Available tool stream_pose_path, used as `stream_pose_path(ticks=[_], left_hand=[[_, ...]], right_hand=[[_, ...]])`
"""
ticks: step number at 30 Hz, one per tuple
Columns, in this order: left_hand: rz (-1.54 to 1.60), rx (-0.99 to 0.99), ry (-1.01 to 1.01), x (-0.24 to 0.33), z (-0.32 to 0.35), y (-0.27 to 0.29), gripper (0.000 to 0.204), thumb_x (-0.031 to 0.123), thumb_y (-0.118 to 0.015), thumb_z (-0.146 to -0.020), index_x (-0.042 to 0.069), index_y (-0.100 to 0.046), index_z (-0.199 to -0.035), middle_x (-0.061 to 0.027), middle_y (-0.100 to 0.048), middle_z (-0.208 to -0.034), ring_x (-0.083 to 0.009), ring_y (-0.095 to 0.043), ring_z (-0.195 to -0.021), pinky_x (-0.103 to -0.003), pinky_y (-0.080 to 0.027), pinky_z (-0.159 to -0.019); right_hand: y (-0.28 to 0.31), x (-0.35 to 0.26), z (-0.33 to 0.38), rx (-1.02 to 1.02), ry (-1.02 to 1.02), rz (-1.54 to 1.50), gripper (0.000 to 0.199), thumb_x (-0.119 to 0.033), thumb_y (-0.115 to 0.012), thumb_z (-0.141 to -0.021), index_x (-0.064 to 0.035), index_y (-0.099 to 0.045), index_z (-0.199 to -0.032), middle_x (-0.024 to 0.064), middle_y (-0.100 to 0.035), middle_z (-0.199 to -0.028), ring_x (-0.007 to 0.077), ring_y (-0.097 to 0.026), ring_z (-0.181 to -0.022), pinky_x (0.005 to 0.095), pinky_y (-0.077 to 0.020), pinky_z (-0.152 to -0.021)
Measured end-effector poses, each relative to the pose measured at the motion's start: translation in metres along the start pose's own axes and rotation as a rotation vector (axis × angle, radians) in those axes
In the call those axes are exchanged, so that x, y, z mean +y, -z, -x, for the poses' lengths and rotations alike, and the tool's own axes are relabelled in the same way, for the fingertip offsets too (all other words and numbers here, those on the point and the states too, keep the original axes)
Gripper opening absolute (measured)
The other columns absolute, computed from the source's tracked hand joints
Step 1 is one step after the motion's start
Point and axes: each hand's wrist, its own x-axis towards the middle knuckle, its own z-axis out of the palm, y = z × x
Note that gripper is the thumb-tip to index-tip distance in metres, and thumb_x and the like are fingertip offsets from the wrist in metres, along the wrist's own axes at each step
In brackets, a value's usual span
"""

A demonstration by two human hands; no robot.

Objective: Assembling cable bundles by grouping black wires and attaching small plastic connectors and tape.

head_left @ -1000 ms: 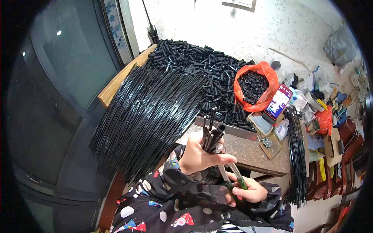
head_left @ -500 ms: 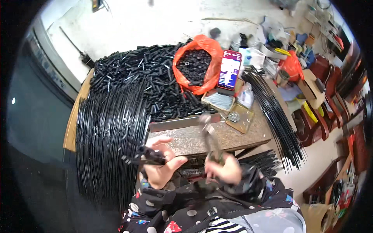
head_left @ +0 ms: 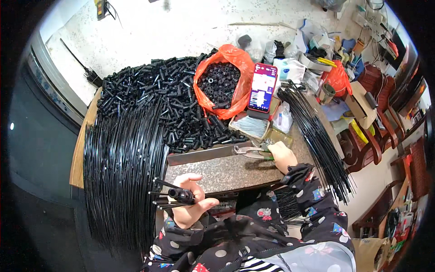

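Note:
My left hand (head_left: 189, 209), at the table's near edge, curls its fingers round a black tubular piece (head_left: 181, 195). The round open end of that piece shows, and several thin black rods with pale tips stick out to its left. Farther right, over the tabletop, my right hand (head_left: 283, 157) grips metal pliers (head_left: 253, 152) with green on the handles. Their jaws point left, next to the end of a metal strip (head_left: 206, 155). Just beyond my right fingers is a small shallow tray (head_left: 277, 136), partly covered by the hand; its contents are hard to make out.
A heap of black tubular parts (head_left: 145, 77) covers the back left, above a thick row of long black rods (head_left: 124, 177). An orange bag (head_left: 244, 68) of small black pieces, a phone (head_left: 262, 88) and a box of thin metal pins (head_left: 250, 126) stand behind. More rods (head_left: 312, 131) lie right.
My right hand has moved right and away from me with the pliers, from near my body to beside the small tray. The left hand stays nearly in place, holding the tubular piece.

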Motion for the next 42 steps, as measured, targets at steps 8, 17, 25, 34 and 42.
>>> stream_pose_path(ticks=[8,17,25,34,42], left_hand=[[-0.087,-0.058,0.039,-0.007,0.003,-0.004,0.048,-0.011,-0.058,-0.050,0.000,-0.037,-0.091,0.0026,-0.031,-0.049,-0.0057,-0.033,-0.041,-0.018,-0.027,-0.038],[-0.124,-0.174,0.064,-0.006,0.006,-0.011,0.033,0.003,-0.067,-0.054,0.002,-0.048,-0.080,0.0062,-0.037,-0.048,-0.0010,-0.032,-0.043,-0.016,-0.025,-0.040],[-0.283,-0.118,0.021,0.007,-0.014,-0.044,0.049,0.006,-0.069,-0.052,0.000,-0.046,-0.095,0.0080,-0.036,-0.048,-0.0002,-0.031,-0.044,-0.014,-0.027,-0.043],[-0.096,-0.081,-0.155,0.013,-0.007,-0.058,0.061,0.009,-0.068,-0.053,-0.006,-0.038,-0.104,0.0044,-0.042,-0.051,-0.0008,-0.037,-0.046,-0.014,-0.030,-0.045],[-0.168,0.015,-0.141,0.000,0.006,-0.055,0.059,0.010,-0.068,-0.054,-0.007,-0.038,-0.103,0.0044,-0.043,-0.051,-0.0016,-0.039,-0.046,-0.015,-0.032,-0.046]], right_hand=[[0.000,0.005,0.005,-0.025,-0.196,-0.115,0.028,0.003,-0.046,-0.056,-0.0055,-0.043,-0.083,0.0110,-0.043,-0.071,0.0283,-0.045,-0.068,0.0331,-0.0383,-0.058],[0.003,0.009,-0.010,0.096,-0.566,-0.278,0.022,-0.007,-0.052,-0.063,-0.0043,-0.043,-0.083,0.0169,-0.049,-0.069,0.0326,-0.048,-0.068,0.0362,-0.0375,-0.059],[0.054,-0.089,-0.031,0.246,-0.675,-1.446,0.015,0.001,-0.053,-0.063,-0.0039,-0.042,-0.071,0.0020,-0.046,-0.060,0.0082,-0.042,-0.047,0.0194,-0.0349,-0.042],[0.070,-0.144,-0.020,0.167,-0.361,-1.723,0.017,0.005,-0.051,-0.063,-0.0025,-0.040,-0.073,0.0027,-0.046,-0.065,0.0092,-0.046,-0.059,0.0200,-0.0380,-0.056],[0.070,-0.149,-0.016,0.219,-0.216,-1.592,0.015,0.001,-0.053,-0.066,-0.0010,-0.041,-0.073,0.0043,-0.049,-0.069,0.0090,-0.048,-0.062,0.0203,-0.0387,-0.057]])
